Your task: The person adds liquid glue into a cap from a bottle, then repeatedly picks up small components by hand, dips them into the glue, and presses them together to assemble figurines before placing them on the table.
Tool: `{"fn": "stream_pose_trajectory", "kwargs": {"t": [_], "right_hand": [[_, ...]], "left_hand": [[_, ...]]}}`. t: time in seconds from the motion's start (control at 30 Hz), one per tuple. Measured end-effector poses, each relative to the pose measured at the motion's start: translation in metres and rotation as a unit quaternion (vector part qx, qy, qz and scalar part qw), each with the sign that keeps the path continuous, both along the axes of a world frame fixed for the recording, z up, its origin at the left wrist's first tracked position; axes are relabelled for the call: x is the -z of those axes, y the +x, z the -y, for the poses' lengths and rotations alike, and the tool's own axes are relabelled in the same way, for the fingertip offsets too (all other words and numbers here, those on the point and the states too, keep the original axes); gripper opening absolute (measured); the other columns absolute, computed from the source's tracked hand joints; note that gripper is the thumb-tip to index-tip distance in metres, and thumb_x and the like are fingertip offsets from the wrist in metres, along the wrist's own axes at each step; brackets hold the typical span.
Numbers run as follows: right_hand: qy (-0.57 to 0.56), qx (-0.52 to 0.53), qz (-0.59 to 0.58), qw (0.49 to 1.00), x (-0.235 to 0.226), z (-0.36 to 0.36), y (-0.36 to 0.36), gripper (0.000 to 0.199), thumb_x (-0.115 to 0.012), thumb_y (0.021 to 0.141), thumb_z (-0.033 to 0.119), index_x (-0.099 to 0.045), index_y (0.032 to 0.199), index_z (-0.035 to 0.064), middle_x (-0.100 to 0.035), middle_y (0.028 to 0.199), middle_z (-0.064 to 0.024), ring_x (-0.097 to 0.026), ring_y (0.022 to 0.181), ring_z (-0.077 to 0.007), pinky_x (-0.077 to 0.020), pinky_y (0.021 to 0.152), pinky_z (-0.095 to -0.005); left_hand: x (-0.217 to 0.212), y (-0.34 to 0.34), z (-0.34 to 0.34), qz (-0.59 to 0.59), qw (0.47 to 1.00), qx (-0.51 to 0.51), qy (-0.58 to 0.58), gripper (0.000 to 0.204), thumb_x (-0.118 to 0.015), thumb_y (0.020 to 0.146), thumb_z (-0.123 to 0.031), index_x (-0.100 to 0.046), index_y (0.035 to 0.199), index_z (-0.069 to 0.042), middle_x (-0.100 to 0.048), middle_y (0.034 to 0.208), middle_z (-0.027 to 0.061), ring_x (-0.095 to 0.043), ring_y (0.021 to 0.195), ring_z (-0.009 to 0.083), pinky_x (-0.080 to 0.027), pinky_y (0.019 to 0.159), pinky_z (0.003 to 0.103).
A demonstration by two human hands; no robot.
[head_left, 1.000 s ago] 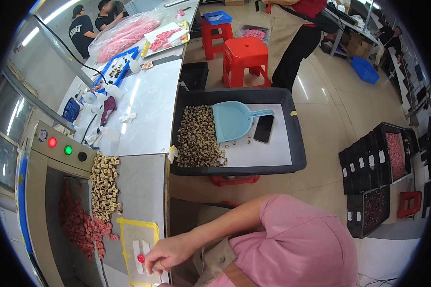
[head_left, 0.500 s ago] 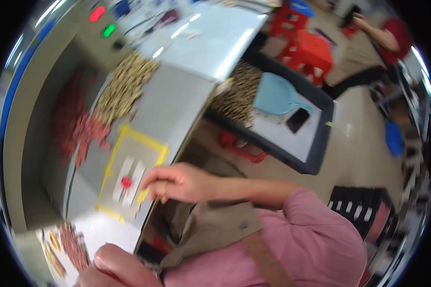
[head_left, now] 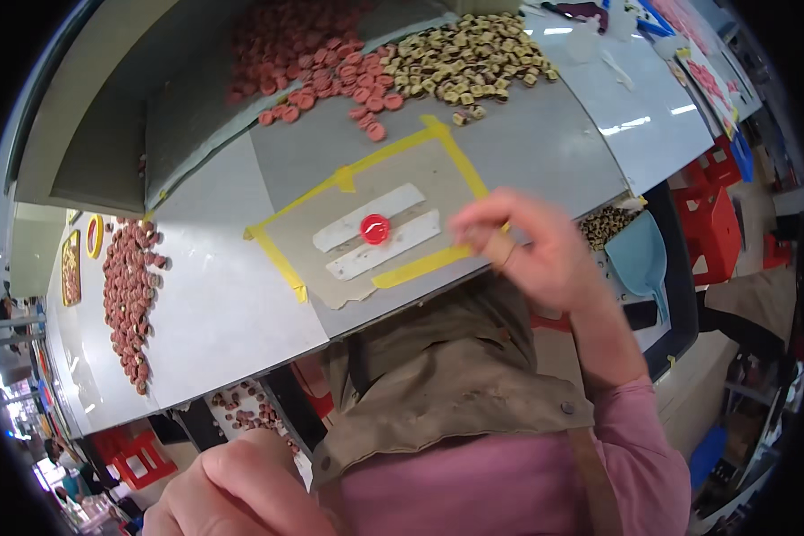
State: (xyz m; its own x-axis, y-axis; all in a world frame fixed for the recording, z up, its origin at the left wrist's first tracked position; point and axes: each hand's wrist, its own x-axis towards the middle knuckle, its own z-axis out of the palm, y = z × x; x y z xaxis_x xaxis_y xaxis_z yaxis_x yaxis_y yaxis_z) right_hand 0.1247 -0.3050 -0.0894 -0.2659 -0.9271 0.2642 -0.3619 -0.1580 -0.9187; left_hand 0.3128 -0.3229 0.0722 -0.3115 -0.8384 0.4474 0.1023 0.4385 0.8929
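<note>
A small red round piece (head_left: 375, 230) lies across two white strips (head_left: 386, 252) on a beige board (head_left: 308, 268) edged with yellow tape. Just right of the strips, over the board's right edge, is my right hand (head_left: 545, 255). Its fingers are curled and pinched together; whatever may be between them is too small to tell. My left hand (head_left: 241, 487) is low at the left, in front of the table's near edge and apart from the board. Its fingers are folded, and their inner side is hidden.
Pink round pieces (head_left: 330, 76) and beige square pieces (head_left: 469, 62) are heaped behind the board. Brownish-pink pieces (head_left: 129, 295) form a band at the left. To the right, a light blue dustpan (head_left: 639, 255) rests in a dark tray (head_left: 683, 313). Red stools (head_left: 710, 228) stand beyond.
The view has swung, so the table now lies more level and more of its left side shows. My right hand stays by the board's right side; the red piece remains on the strips.
</note>
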Motion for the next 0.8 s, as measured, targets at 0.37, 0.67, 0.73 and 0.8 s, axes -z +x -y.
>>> {"fn": "stream_pose_trajectory", "kwargs": {"t": [0.37, 0.67, 0.73, 0.8], "right_hand": [[0.026, 0.104, -0.433, 0.895, 0.027, 0.089, -0.078, 0.019, -0.057, 0.087, 0.005, -0.062, 0.106, 0.0046, -0.059, 0.101, -0.0108, -0.059, 0.09, -0.0296, -0.0492, 0.076, -0.0354], [0.112, 0.126, -0.268, 0.948, 0.006, 0.078, -0.054, 0.018, -0.064, 0.081, 0.002, -0.058, 0.098, 0.0028, -0.057, 0.095, -0.0112, -0.06, 0.084, -0.0265, -0.0502, 0.072, -0.0337], [0.116, 0.112, -0.208, 0.965, -0.003, 0.07, -0.05, 0.014, -0.065, 0.08, 0.002, -0.057, 0.092, 0.0013, -0.055, 0.089, -0.0105, -0.059, 0.076, -0.0239, -0.0497, 0.068, -0.0313], [0.121, 0.068, -0.257, 0.956, 0.002, 0.066, -0.047, 0.013, -0.066, 0.08, 0.002, -0.057, 0.091, 0.001, -0.055, 0.088, -0.0104, -0.059, 0.074, -0.0237, -0.0492, 0.066, -0.031]], "left_hand": [[0.083, 0.033, 0.163, 0.129, 0.939, 0.287, -0.141, 0.027, -0.055, 0.088, -0.013, -0.055, 0.112, 0.0, -0.061, 0.081, 0.0049, -0.053, 0.069, 0.0104, -0.045, 0.07, 0.032], [0.184, -0.069, 0.219, 0.266, 0.933, 0.204, -0.131, 0.023, -0.06, 0.086, -0.008, -0.061, 0.108, -0.006, -0.058, 0.1, 0.0109, -0.061, 0.092, 0.0263, -0.052, 0.077, 0.035], [0.192, -0.086, 0.224, 0.289, 0.916, 0.168, -0.222, 0.02, -0.06, 0.085, -0.01, -0.061, 0.105, -0.006, -0.058, 0.098, 0.0113, -0.06, 0.091, 0.029, -0.052, 0.076, 0.038], [0.197, -0.096, 0.228, 0.321, 0.894, 0.164, -0.266, 0.018, -0.061, 0.084, -0.014, -0.061, 0.101, -0.007, -0.057, 0.095, 0.0106, -0.059, 0.091, 0.0311, -0.05, 0.078, 0.041]]}}
